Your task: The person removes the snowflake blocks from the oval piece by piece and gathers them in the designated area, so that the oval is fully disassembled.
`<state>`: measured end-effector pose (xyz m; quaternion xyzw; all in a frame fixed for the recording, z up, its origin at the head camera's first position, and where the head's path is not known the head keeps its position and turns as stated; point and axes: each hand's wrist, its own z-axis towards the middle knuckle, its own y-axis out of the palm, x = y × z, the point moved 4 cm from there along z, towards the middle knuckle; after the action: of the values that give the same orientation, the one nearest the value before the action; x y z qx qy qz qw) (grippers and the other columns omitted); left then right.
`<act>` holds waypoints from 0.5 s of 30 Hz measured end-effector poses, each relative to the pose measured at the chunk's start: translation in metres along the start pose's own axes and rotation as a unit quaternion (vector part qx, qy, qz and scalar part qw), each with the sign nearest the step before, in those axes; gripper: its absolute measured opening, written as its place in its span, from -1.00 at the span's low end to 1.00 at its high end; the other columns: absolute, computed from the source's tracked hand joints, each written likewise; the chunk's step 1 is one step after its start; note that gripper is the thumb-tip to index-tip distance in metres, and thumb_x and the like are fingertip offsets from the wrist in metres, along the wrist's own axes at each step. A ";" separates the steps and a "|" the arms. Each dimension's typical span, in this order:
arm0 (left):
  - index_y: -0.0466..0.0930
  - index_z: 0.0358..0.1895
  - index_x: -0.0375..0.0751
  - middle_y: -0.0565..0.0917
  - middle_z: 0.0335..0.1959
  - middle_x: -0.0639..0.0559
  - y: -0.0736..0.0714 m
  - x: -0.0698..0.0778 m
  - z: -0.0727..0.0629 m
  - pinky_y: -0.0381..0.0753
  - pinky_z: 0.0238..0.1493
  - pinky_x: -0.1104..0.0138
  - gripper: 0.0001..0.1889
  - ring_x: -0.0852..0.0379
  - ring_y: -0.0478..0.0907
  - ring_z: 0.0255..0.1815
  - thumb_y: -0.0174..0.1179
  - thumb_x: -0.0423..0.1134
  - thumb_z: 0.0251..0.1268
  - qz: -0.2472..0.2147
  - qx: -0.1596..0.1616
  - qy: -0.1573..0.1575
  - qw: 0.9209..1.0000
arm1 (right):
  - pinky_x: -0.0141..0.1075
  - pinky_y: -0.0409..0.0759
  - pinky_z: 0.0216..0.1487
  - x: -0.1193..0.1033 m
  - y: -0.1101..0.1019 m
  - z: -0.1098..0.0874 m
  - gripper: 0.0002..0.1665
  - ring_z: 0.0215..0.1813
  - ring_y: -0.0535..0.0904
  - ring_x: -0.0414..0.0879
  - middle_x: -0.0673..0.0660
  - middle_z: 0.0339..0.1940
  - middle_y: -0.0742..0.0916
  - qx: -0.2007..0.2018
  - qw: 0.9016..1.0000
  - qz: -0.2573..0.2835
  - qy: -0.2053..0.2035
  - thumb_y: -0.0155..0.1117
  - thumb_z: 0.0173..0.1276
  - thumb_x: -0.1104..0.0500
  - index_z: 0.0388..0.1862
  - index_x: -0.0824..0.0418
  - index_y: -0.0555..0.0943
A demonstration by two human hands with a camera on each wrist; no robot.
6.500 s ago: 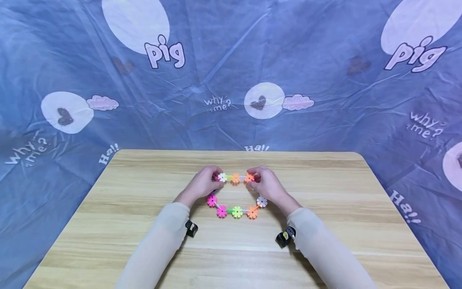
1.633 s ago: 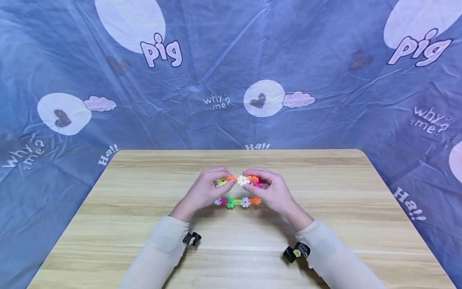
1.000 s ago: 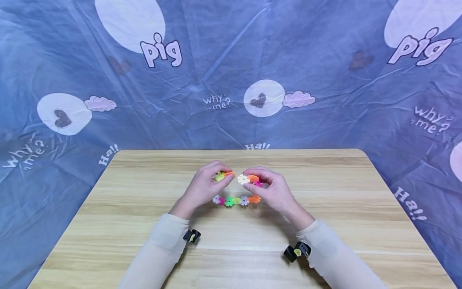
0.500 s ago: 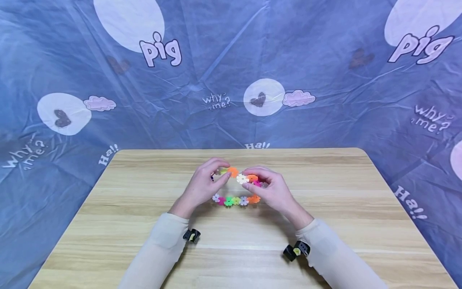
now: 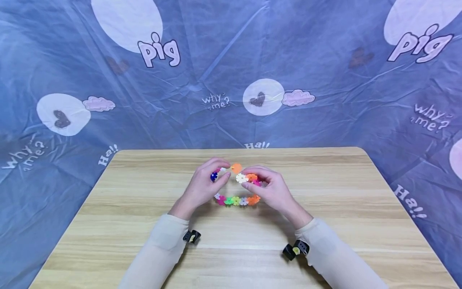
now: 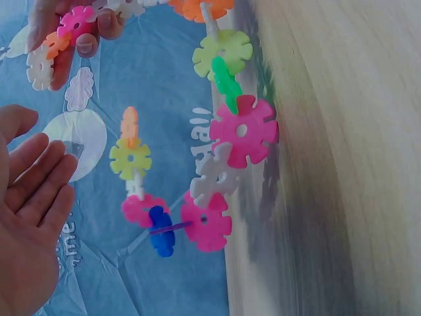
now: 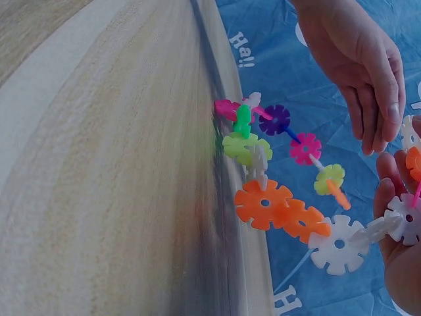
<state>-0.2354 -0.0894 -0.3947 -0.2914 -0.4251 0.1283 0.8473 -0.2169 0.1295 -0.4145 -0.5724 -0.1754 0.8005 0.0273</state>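
A chain of interlocking plastic snowflake discs hangs in a curve above the table. One end has a white disc and an orange disc; my right hand pinches this end between thumb and fingers. At the other end, an orange disc stands apart from the white one. My left hand is beside that loose end, fingers and thumb spread and nothing between them. In the left wrist view, the yellow disc and blue disc of the loose end hang clear of my left palm.
The wooden table lies beneath both hands. A blue cloth backdrop with printed words and shapes stands behind its far edge. Black wrist cameras are strapped to both sleeves.
The orange end disc has parted from the white disc. My left hand has drawn slightly left and let go of that end, which has swung outward. My right hand still holds its end.
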 end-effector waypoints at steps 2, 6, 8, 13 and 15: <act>0.74 0.12 -0.30 0.77 0.19 -0.19 0.001 0.001 -0.001 0.59 0.49 -0.02 -0.74 -0.14 0.69 0.33 0.38 -0.30 0.47 -0.007 -0.006 -0.001 1.000 | -0.41 0.70 -0.04 -0.001 0.000 0.000 -0.60 0.03 0.71 -0.15 0.16 0.20 0.82 0.002 1.000 -0.005 -0.004 0.59 0.36 0.23 0.17 0.15 0.80; 0.75 0.10 -0.28 0.78 0.15 -0.14 0.003 0.002 -0.003 0.61 0.47 0.00 -0.76 -0.12 0.70 0.30 0.38 -0.30 0.47 -0.014 -0.015 -0.001 1.000 | -0.41 0.68 -0.06 -0.001 0.000 0.001 -0.61 0.01 0.70 -0.16 0.15 0.20 0.82 0.002 1.000 -0.009 -0.008 0.59 0.36 0.23 0.17 0.14 0.80; 0.76 0.08 -0.28 0.79 0.12 -0.10 0.004 0.003 -0.003 0.64 0.44 0.02 -0.78 -0.09 0.72 0.27 0.39 -0.31 0.46 -0.019 -0.014 0.000 1.000 | -0.40 0.69 -0.08 -0.001 0.000 0.001 -0.60 0.00 0.70 -0.14 0.15 0.20 0.82 -0.001 1.000 -0.006 -0.008 0.58 0.36 0.23 0.17 0.14 0.80; 0.78 0.01 -0.21 0.81 0.01 -0.04 0.006 0.004 -0.004 0.70 0.35 0.05 -0.85 -0.02 0.75 0.16 0.39 -0.32 0.46 -0.036 -0.020 0.000 0.999 | -0.40 0.71 -0.07 -0.002 0.001 0.001 -0.61 0.03 0.71 -0.16 0.17 0.20 0.81 -0.005 1.000 0.003 -0.012 0.56 0.38 0.24 0.18 0.17 0.79; 0.78 -0.01 -0.20 0.82 -0.04 -0.02 0.008 0.004 -0.004 0.72 0.28 0.07 -0.87 0.01 0.75 0.10 0.36 -0.30 0.49 -0.042 -0.025 -0.006 0.999 | -0.40 0.72 -0.06 -0.002 0.001 0.001 -0.61 0.05 0.71 -0.18 0.17 0.20 0.81 -0.004 1.000 0.003 -0.014 0.57 0.38 0.25 0.18 0.18 0.79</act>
<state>-0.2294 -0.0823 -0.3987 -0.2939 -0.4448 0.0838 0.8419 -0.2176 0.1282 -0.4128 -0.5621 -0.1768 0.8077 0.0203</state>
